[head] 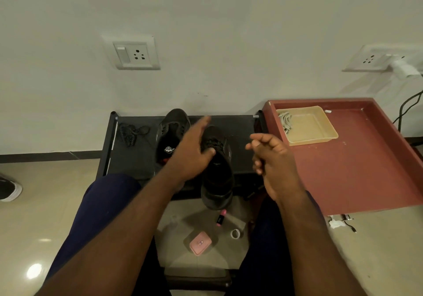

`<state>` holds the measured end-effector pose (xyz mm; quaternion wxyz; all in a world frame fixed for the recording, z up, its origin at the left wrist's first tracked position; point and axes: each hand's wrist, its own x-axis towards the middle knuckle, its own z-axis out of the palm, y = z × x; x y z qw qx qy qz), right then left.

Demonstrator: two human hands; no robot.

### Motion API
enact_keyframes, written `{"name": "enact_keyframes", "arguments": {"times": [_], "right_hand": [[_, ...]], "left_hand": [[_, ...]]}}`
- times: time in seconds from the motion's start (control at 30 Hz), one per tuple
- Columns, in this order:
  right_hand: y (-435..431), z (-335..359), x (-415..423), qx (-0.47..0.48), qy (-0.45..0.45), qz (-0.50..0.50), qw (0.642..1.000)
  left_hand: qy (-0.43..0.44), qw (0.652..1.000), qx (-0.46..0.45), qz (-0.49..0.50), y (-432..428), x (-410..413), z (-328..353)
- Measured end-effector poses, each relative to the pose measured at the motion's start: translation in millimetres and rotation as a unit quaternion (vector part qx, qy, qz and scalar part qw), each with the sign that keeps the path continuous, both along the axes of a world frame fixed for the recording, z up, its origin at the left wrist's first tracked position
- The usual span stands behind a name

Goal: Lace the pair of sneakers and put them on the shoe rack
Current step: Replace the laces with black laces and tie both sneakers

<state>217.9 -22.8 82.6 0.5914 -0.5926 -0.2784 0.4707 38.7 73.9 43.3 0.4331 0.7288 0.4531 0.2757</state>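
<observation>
Tabletop in dull red with a raised rim (357, 169) stands just to the right of the low black shoe rack (130, 158), which is set against the pale wall. The seated person's knees, in dark blue trousers, reach the rack's near edge.

Two black sneakers are on the rack's top shelf. The near sneaker (217, 181) overhangs the rack's near edge, heel toward the person. The far sneaker (171, 131) lies toward the rack's back edge, its insole showing. A loose black lace (128, 132) lies bunched at the rack's left end.

The left hand (190, 151) hovers over the near sneaker with fingers straight and its thumb touching the laces. The right hand (272, 158) is raised over the rack's right end, fingers curled toward the thumb; whether it pinches a lace end cannot be told.

Right of the rack, on the red top, sits a beige tray (313, 141) holding pale cords (285, 121). A wall socket (135, 53) is above the rack. On the floor in front of the rack lie a pink case (200, 243), a pink tube (221, 217) and a small white ring (235, 234).
</observation>
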Motion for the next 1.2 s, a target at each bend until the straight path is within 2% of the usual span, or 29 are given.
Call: {"name": "enact_keyframes", "arguments": {"times": [0.07, 0.13, 0.2, 0.3, 0.37, 0.43, 0.53, 0.63, 0.7, 0.77, 0.9, 1.03, 1.07, 1.13, 1.2], "right_hand": [[0, 0, -8, -0.02, -0.056, 0.062, 0.996], [1, 0, -15, -0.026, -0.085, 0.102, 0.991], [2, -2, -17, -0.036, -0.1, 0.104, 0.989], [2, -10, -9, -0.068, -0.125, 0.089, 0.986], [1, -18, 0, -0.112, -0.203, 0.094, 0.968], [-2, -25, 4, -0.147, -0.26, 0.106, 0.948], [-1, -29, 1, -0.126, -0.196, 0.07, 0.97], [8, -29, -11, -0.079, -0.195, 0.086, 0.974], [11, -29, -25, -0.061, -0.188, 0.143, 0.97], [13, -31, -35, -0.043, -0.201, 0.177, 0.963], [16, -35, -27, -0.046, -0.25, 0.111, 0.961], [13, -37, -11, -0.066, -0.172, 0.081, 0.98], [12, -36, -11, -0.067, -0.156, 0.079, 0.982], [13, -35, -11, -0.065, -0.144, 0.085, 0.984], [14, -33, -13, -0.054, -0.117, 0.101, 0.986]], "left_hand": [[0.042, 0.985, 0.074, -0.151, -11, 7, 10], [0.028, 0.977, 0.077, -0.197, -18, 13, 15], [0.031, 0.983, 0.064, -0.172, -21, 11, 17], [-0.02, 0.998, -0.051, -0.026, -17, 1, 16], [-0.043, 0.992, -0.088, 0.085, -9, -8, 16], [-0.033, 0.984, -0.106, 0.14, -2, -16, 14], [-0.006, 0.982, -0.137, 0.128, -1, -18, 7], [-0.018, 0.988, -0.148, 0.03, -9, -13, 10], [-0.033, 0.992, -0.118, -0.039, -13, -8, 15], [-0.022, 0.995, -0.074, -0.058, -16, -6, 18], [-0.01, 0.995, -0.083, 0.062, -9, -9, 8], [0.023, 0.989, -0.095, 0.107, -4, -14, -1], [0.045, 0.99, -0.076, 0.114, -4, -14, -3], [0.101, 0.988, 0.039, 0.113, -5, -12, -2], [0.111, 0.984, 0.137, 0.039, -9, -8, -1]]}}
